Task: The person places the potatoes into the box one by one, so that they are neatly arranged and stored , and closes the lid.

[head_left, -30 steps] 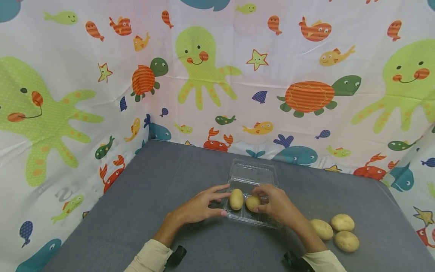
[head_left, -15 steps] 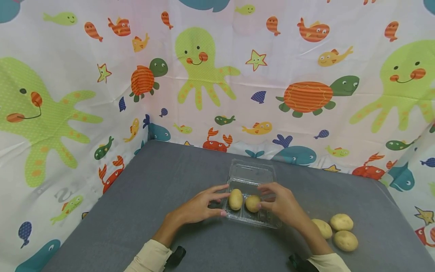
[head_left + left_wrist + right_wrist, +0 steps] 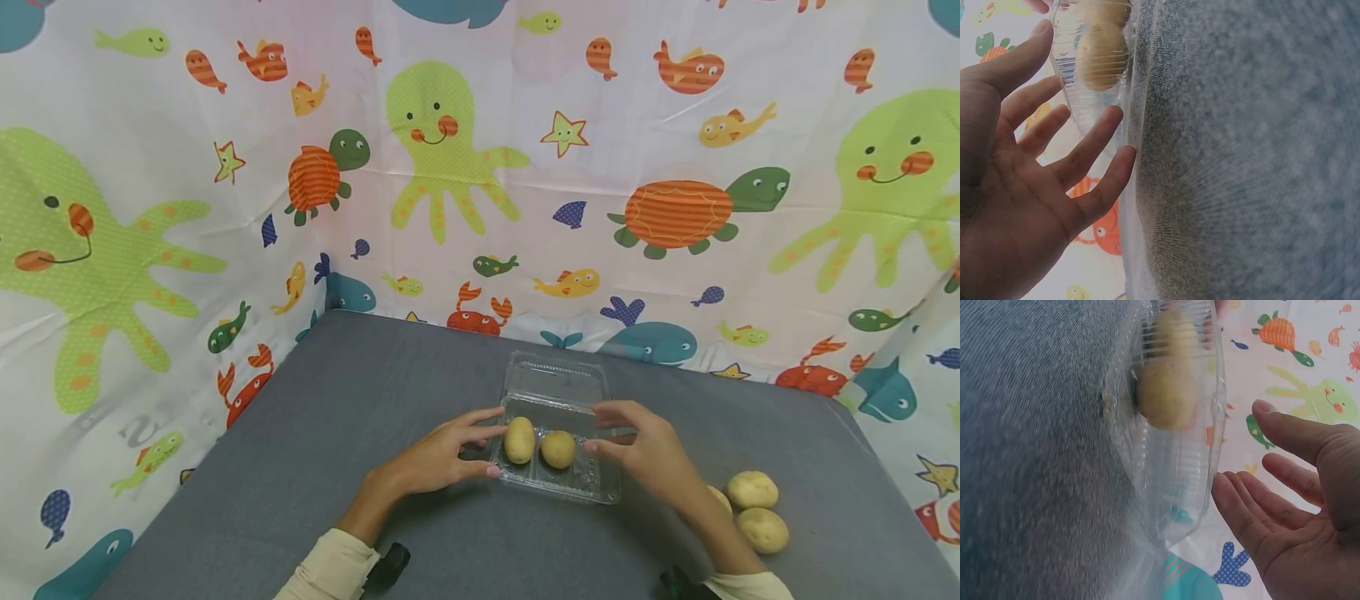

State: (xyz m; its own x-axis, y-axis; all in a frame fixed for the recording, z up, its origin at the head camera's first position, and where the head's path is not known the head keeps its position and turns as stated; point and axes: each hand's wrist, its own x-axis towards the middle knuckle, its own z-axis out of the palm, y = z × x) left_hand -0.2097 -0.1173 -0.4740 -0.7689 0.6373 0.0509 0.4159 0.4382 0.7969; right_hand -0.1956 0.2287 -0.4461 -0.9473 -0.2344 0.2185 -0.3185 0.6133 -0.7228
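Note:
A clear plastic clamshell box (image 3: 600, 482) lies on the table with its lid (image 3: 557, 377) folded back. Two potatoes sit side by side in it, the left potato (image 3: 520, 440) and the right potato (image 3: 558, 449). My left hand (image 3: 442, 454) rests at the box's left edge, fingers spread around that side. In the left wrist view the left hand's fingers (image 3: 1094, 147) are fairly straight. My right hand (image 3: 637, 450) hovers by the box's right side, holding nothing. The right wrist view shows the right hand (image 3: 1310, 519) with fingertips near or at the rim; contact is unclear.
At the right of the grey table (image 3: 360, 375) lie three loose potatoes, a back potato (image 3: 752, 489), a front potato (image 3: 762, 531) and one partly hidden (image 3: 720, 499) behind the right forearm. A curtain (image 3: 465, 167) printed with sea animals hangs around the table.
My right hand has let go of the right potato and drawn back to the right. The potato stays in the box. My left hand has kept its place.

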